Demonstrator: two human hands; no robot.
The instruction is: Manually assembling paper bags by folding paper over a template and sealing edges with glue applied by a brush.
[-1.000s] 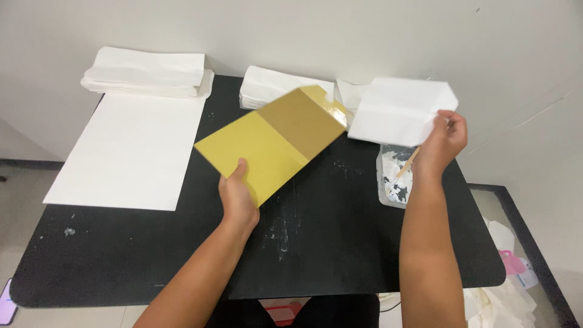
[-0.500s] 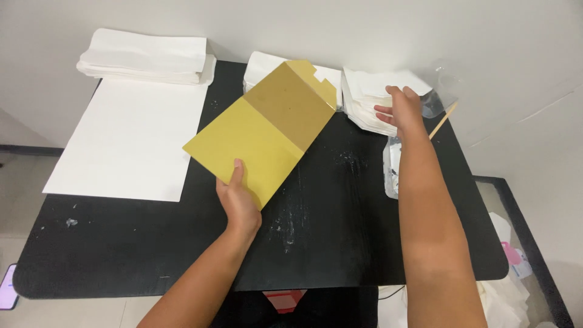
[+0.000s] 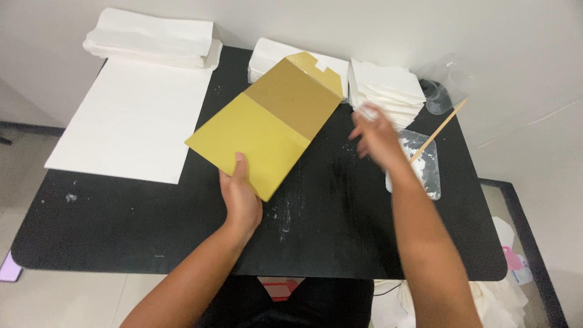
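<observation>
Looks light, stiff and slick: gold card folder (image 3: 267, 136), left hand (image 3: 241, 197) pinching its near edge, blurred right hand (image 3: 376, 136) right of it, fingers apart.

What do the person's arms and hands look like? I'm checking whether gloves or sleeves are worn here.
Both arms are bare to the frame edge, with no sleeves showing. The left hand and right hand have no gloves, and no rings, watch or bands are visible; the right hand is motion-blurred.

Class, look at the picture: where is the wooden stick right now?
In the head view, the wooden stick is at the table's far right, leaning on the clear tray and pointing towards the clear cup, just right of the right hand.
</observation>
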